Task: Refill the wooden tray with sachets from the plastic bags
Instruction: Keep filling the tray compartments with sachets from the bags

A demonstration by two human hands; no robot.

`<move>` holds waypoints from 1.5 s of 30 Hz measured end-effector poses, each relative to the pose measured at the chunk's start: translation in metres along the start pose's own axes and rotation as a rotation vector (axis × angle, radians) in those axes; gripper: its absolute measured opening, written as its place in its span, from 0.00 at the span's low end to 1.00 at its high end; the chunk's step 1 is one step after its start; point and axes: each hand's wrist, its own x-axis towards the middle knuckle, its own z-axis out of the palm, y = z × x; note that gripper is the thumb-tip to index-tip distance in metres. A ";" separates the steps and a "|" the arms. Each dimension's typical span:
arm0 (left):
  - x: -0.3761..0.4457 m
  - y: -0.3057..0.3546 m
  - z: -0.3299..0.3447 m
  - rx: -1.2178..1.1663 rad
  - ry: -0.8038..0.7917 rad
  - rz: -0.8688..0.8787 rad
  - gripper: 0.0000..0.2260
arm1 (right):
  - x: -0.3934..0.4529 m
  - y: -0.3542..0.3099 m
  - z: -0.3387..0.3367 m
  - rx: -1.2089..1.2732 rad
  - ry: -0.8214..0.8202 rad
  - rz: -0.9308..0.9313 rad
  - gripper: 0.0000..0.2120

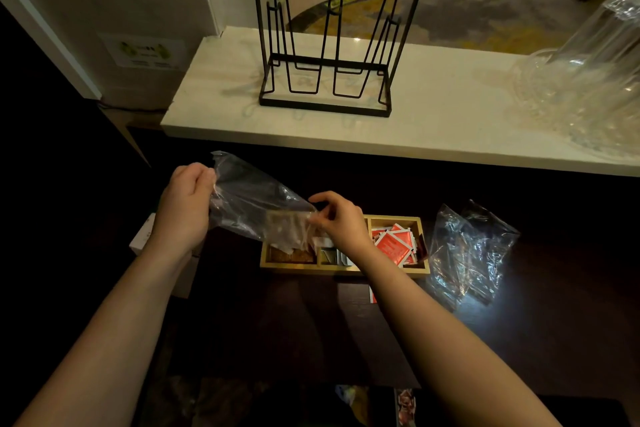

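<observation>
A wooden tray (420, 239) with three compartments sits on the dark counter. Its right compartment holds red sachets (394, 244), the middle one grey sachets (337, 256) and the left one brown sachets (292, 255). Above the tray's left end I hold a clear plastic bag (249, 199), tilted mouth-down, with brown sachets sliding out of it. My left hand (185, 206) grips the bag's raised closed end. My right hand (341, 218) pinches the bag's lower open edge over the tray.
A second crumpled clear bag (471, 253) lies right of the tray. One red sachet (373, 295) lies on the counter in front of the tray. A white box (145, 236) sits at the left. On the white marble ledge behind stand a black wire rack (329, 45) and glassware (588, 80).
</observation>
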 end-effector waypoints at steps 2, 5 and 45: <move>0.002 0.002 -0.001 0.005 -0.002 0.004 0.13 | 0.000 0.000 0.001 0.060 -0.004 0.034 0.15; 0.003 0.005 -0.001 0.017 0.001 0.021 0.14 | 0.002 0.000 0.001 0.079 -0.015 0.046 0.13; -0.069 -0.037 0.060 -0.174 -0.316 -0.142 0.10 | -0.065 0.025 -0.034 -0.155 -0.004 -0.017 0.28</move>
